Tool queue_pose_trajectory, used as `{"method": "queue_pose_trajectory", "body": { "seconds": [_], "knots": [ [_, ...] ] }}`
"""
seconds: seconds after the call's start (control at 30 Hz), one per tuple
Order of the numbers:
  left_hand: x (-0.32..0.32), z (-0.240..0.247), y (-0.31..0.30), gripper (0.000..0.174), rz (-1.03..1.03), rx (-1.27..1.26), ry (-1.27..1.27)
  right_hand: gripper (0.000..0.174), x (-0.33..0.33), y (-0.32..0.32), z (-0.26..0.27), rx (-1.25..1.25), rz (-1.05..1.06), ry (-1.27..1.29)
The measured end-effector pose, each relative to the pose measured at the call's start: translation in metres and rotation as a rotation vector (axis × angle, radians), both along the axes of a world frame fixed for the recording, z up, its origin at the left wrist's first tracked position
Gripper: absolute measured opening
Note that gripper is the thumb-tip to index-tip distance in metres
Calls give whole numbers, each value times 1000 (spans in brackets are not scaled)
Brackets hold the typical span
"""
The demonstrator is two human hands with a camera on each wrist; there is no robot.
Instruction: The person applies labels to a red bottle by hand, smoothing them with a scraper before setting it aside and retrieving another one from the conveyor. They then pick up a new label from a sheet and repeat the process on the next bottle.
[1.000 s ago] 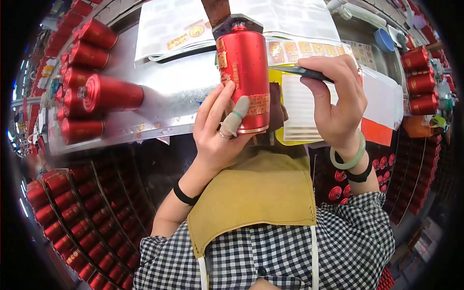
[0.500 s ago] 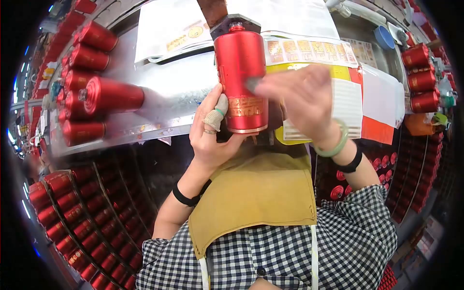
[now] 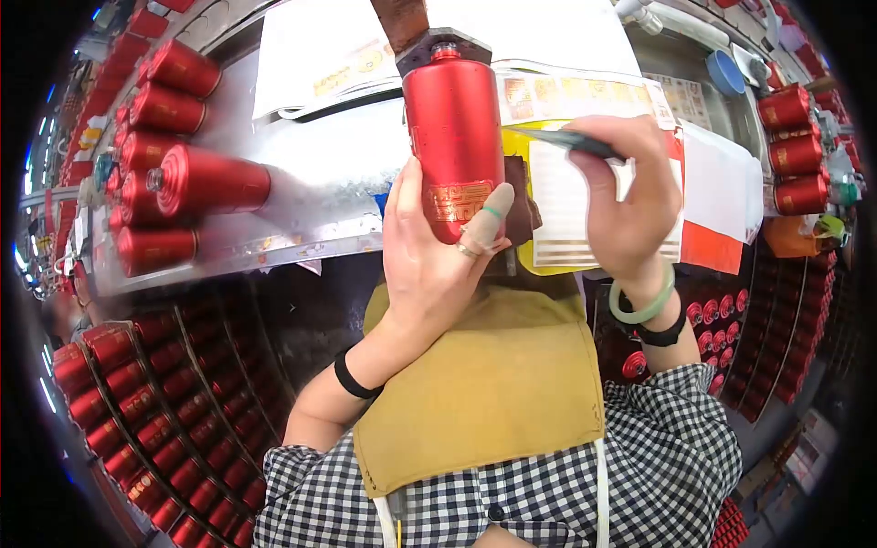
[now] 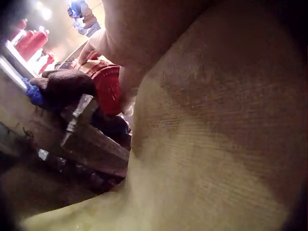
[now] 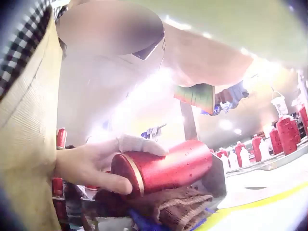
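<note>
A red metallic bottle (image 3: 452, 110) lies with its neck toward a dark angled block (image 3: 448, 41). A gold patterned band runs near its base. My left hand (image 3: 434, 251) grips the base end, the thumb low at the bottom rim. A pale cloth sleeve (image 3: 489, 215) covers one finger, which lies across the bottle. My right hand (image 3: 635, 196) pinches a slim pointed tool (image 3: 585, 143), dark-handled with a grey tip, just right of the bottle. In the right wrist view, the bottle (image 5: 175, 166) lies over a brown cloth (image 5: 185, 207).
Sheets of gold stickers (image 3: 575, 96) lie behind the bottle. A striped white sheet (image 3: 557, 201) on a yellow one is at its right. More red bottles (image 3: 215, 178) lie on the left, others (image 3: 790, 151) at far right. Racks of red bottles (image 3: 164, 420) stand below left.
The bottle has turned, taking the upper gold pieces out of sight. My right hand swept over the bottle, then went back right with the tool. My left hand has shifted its grip at the base.
</note>
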State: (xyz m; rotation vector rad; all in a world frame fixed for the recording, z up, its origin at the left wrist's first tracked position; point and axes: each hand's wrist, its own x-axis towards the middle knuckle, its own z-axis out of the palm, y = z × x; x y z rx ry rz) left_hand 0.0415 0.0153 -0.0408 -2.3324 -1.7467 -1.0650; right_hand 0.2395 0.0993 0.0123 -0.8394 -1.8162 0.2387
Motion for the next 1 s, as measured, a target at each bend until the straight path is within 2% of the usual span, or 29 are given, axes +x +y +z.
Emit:
{"method": "queue_pose_trajectory", "body": {
  "seconds": [0.1, 0.13, 0.23, 0.27, 0.3, 0.33, 0.37, 0.4, 0.43, 0.47, 0.5, 0.53, 0.57, 0.6, 0.63, 0.67, 0.73, 0.77, 0.8, 0.87, 0.9, 0.93, 1.0],
  "knots": [
    [-10, -2, -1, 72, -23, -14, -221, 28, -2, -3, -12, 138, 94, -267],
    [-16, -8, -2, 81, -11, -85, -384, 27, -6, -9, -19, 163, 140, -334],
    [-21, -23, 6, 87, 64, 46, -383, 28, -10, -34, -25, 121, 437, -282],
    [-23, -25, 8, 89, 45, -139, -519, 28, -13, -30, -20, 122, 438, -283],
    [-23, -25, 8, 92, 22, -327, -652, 28, -20, -24, -15, -23, 351, -224],
    [-23, -24, 7, 92, 15, -325, -655, 29, -23, -16, -13, -163, 258, -167],
    [-23, -22, 5, 91, 17, -254, -571, 28, -22, -2, -20, -54, 164, -113],
    [-24, -20, 3, 90, 25, -183, -488, 28, -18, 6, -17, -51, 164, -119],
    [-27, -21, 2, 98, 7, -61, -351, 28, -13, 14, -13, 93, 49, -201],
    [-27, -16, 2, 98, 13, -59, -351, 28, -11, 18, -11, 237, -66, -278],
    [-26, -4, 3, 101, -21, -69, -409, 27, -12, 13, -20, 269, 31, -285],
    [-25, 2, 4, 104, -55, -79, -466, 25, -14, -3, -17, 224, 214, -311],
    [-23, -2, 6, 108, 19, -192, -470, 25, -15, -16, -24, 284, 341, -315],
    [-28, -9, 4, 108, 26, -188, -471, 24, -16, -25, -30, 348, 468, -320],
    [-35, -17, 4, 102, -10, -314, -490, 27, -19, -29, -27, 310, 500, -299],
    [-39, -22, 4, 96, -50, -444, -507, 27, -22, -22, -22, 314, 501, -302],
    [-27, -12, 2, 93, -9, -383, -546, 30, -28, -1, -14, 27, 210, -167],
    [-27, -15, 0, 93, -20, -304, -508, 30, -20, 10, -13, 91, 67, -266],
    [-23, -14, 1, 93, -19, -299, -508, 30, -17, 10, -13, 96, 69, -266],
    [-15, -9, 1, 86, 25, -254, -802, 28, -15, 2, -18, 280, 74, -330],
    [-16, -4, 1, 83, 48, -320, -738, 26, -18, -10, -23, 212, 312, -279],
    [-21, -7, 2, 83, 47, -318, -740, 28, -18, -19, -21, 197, 417, -274],
    [-30, -16, 3, 114, -52, -273, -348, 29, -23, -17, -18, 29, 325, -230]
  ]
}}
